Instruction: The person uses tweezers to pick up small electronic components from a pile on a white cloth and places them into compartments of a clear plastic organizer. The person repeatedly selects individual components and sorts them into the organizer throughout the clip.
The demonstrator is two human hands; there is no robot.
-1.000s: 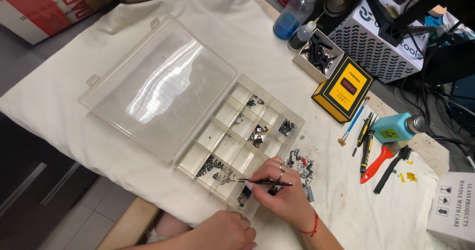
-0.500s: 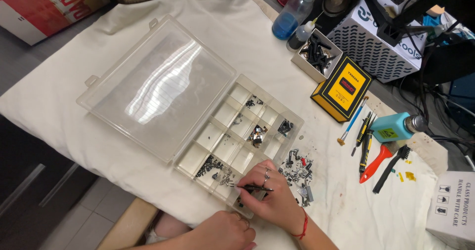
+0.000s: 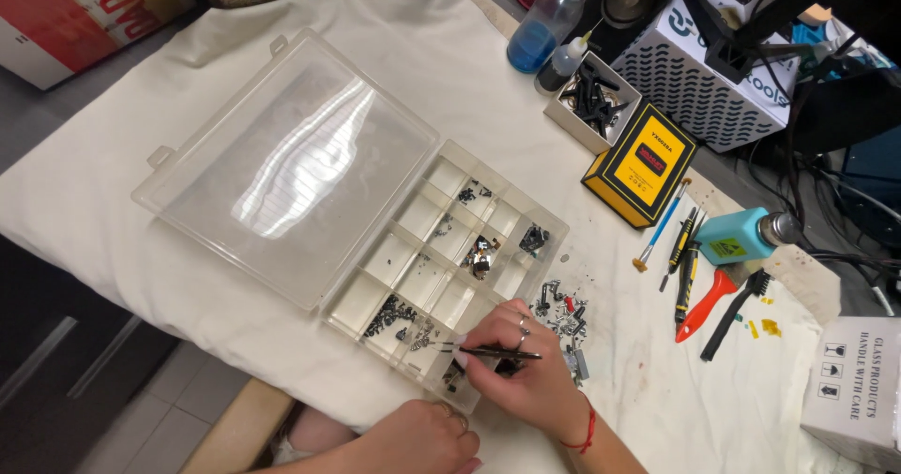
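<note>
At the near edge of the tabletop [image 3: 404, 70], which is draped in a white cloth, the right hand [image 3: 526, 380] pinches a pair of dark tweezers [image 3: 488, 351], tips aimed left into a near-row compartment of the clear compartment box [image 3: 441, 267]. Tips lie over a cluster of tiny metal parts [image 3: 420, 335]; cannot tell whether a part is actually gripped. The left hand [image 3: 422, 436] rests loosely curled at the cloth's edge just below the box, holding nothing visible. The box lid [image 3: 282, 169] lies open flat to the left. A loose pile of small screws and bits [image 3: 561, 310] sits just right of the box, beside the right hand. Judgement: parts are very light, hard, smooth, prone to flick away or roll; best taken across a flat or shank with gentle tweezer pressure, lifted low over the compartment.
</note>
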